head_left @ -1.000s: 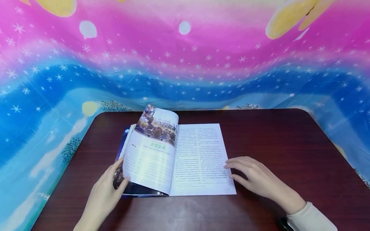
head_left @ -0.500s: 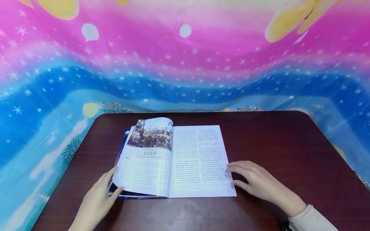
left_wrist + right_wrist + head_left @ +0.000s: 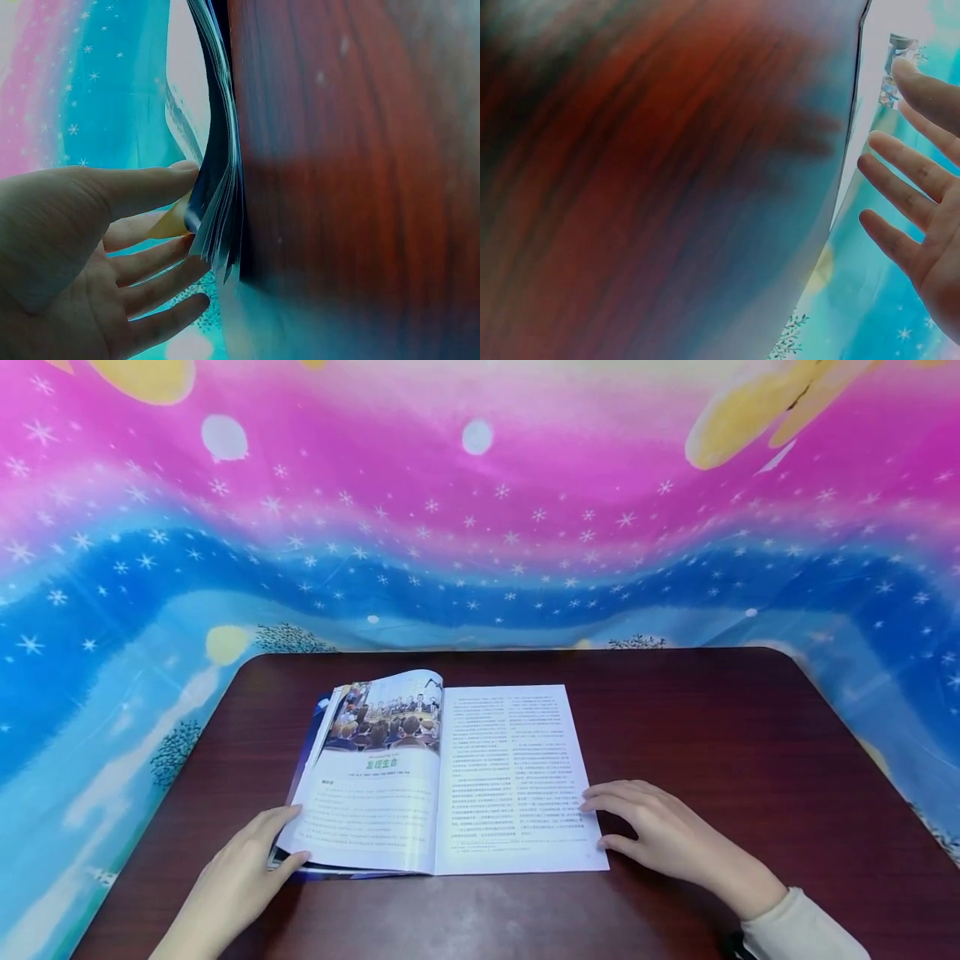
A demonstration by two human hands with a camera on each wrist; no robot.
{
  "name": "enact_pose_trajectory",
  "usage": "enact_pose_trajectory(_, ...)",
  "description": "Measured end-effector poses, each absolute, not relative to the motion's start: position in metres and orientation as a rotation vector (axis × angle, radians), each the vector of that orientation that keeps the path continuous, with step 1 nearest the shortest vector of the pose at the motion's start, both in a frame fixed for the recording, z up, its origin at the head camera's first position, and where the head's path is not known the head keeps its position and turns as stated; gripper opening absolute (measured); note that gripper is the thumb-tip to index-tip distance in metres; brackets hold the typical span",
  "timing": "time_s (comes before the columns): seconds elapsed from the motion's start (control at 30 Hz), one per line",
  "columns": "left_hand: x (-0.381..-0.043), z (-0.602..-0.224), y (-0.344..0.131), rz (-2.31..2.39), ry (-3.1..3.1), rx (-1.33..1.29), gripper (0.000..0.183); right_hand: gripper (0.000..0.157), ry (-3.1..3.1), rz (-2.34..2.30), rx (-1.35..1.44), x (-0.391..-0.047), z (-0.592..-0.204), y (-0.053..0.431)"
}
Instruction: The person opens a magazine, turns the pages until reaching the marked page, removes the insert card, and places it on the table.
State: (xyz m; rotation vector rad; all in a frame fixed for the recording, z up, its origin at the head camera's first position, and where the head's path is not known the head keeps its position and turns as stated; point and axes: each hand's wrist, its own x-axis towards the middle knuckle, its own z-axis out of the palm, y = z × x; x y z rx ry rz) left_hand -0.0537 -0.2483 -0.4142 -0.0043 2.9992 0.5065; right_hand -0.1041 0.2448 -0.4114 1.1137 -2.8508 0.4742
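An open magazine [image 3: 517, 777] lies on the dark brown table, its left page bearing a photo of a seated crowd and a green heading. My left hand [image 3: 240, 864] is at the lower left corner of that page. Thumb and index fingertips touch the page edge in the head view; in the left wrist view the hand [image 3: 97, 247] has its thumb against the page and the other fingers fairly straight beside the fanned page edges [image 3: 221, 210]. At the right page's outer edge is my right hand [image 3: 667, 835], fingertips on or beside the margin, fingers loosely extended, holding nothing.
The brown wooden table [image 3: 712, 727] extends on both sides of the magazine. Behind it hangs a pink and blue backdrop cloth [image 3: 480, 543] with white snowflakes. A dark blue cover edge [image 3: 315, 727] shows under the left pages.
The left page with the crowd photo has come down leftward and lies flatter over the left pages. My left hand has moved left and toward me; the right hand has barely moved.
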Motion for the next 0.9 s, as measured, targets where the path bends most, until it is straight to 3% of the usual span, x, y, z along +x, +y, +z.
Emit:
enact_pose_trajectory(0.6,-0.0603,-0.4134,-0.2526,0.594,3.006,0.417,0.053,0.05,-2.994,0.475,1.077,-0.1027,-0.4145,0.2438)
enact_pose_trajectory(0.9,-0.0619,-0.4162,-0.2571,0.542,2.933,0.382,0.056,0.057,-3.054,0.504,1.056,-0.1053,-0.4138,0.2425)
